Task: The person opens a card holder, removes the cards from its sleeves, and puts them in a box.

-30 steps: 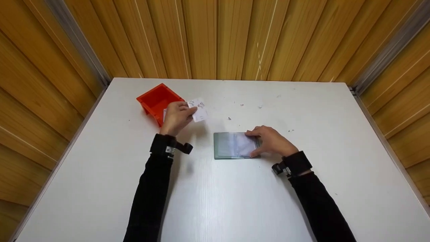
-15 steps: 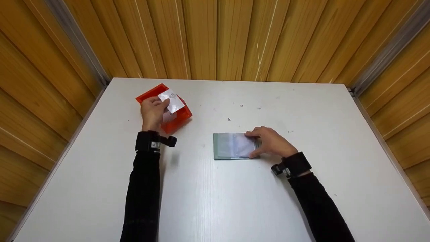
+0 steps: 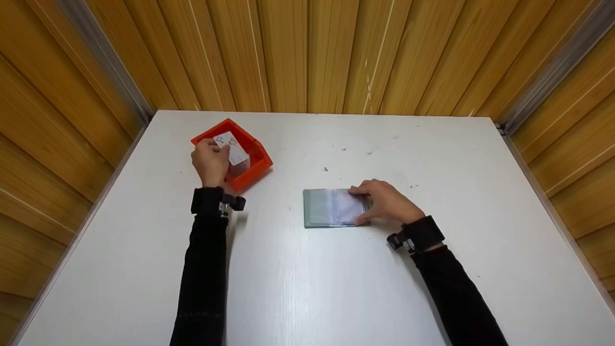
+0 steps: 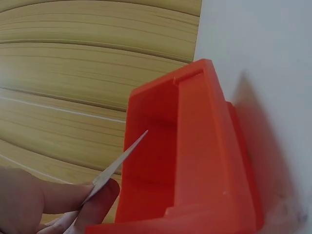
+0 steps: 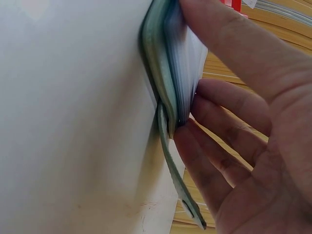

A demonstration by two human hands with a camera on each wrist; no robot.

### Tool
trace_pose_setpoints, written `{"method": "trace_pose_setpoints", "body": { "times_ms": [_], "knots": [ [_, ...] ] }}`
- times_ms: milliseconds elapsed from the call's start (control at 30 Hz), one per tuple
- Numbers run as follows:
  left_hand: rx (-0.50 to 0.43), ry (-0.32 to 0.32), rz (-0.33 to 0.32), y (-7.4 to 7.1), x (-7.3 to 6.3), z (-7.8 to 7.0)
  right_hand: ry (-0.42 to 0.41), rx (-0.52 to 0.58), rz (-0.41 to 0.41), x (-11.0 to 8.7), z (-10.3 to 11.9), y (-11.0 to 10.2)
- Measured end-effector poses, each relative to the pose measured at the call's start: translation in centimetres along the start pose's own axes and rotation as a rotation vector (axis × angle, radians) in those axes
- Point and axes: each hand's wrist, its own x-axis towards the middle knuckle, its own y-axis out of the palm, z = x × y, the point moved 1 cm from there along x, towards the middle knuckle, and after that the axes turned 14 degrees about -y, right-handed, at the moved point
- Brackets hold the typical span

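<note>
My left hand (image 3: 210, 163) pinches a white card (image 3: 231, 148) with small printed marks, between thumb and fingers. It holds the card tilted over the red plastic bin (image 3: 251, 179); in the left wrist view the card (image 4: 117, 165) appears edge-on in front of the bin's opening. Another pale card (image 3: 242, 167) shows inside the bin, partly hidden by the held one. On the table my right hand (image 3: 389, 202) grips the right end of a green card holder (image 3: 314, 207) with clear sleeves. The right wrist view shows its stacked sleeves (image 5: 187, 63) between thumb and fingers, with a strap (image 5: 178, 180) hanging from the cover.
A white table (image 3: 298, 283) carries everything, with small dark specks (image 3: 325, 169) beyond the card holder. Yellow wood-look panels (image 3: 307, 57) stand behind the table and at both sides. The bin sits near the table's back left corner.
The left hand has moved left with the card, from beside the bin's right side to over the bin. The right hand and card holder have stayed in place.
</note>
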Motion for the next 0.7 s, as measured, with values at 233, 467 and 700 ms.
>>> {"method": "trace_pose_setpoints", "body": {
  "times_ms": [233, 467, 700],
  "knots": [
    [0.139, 0.117, -0.038, 0.5, -0.6, -0.2, 0.005, -0.007, 0.012, 0.1, 0.1, -0.1],
    [0.308, 0.159, -0.040, 0.9, -1.2, -0.6, 0.018, 0.006, 0.015, 0.0, 0.1, -0.1],
    [0.458, 0.236, -0.025, 1.4, -1.7, -0.5, 0.016, -0.001, 0.017, 0.0, 0.2, 0.0]
  ]
}}
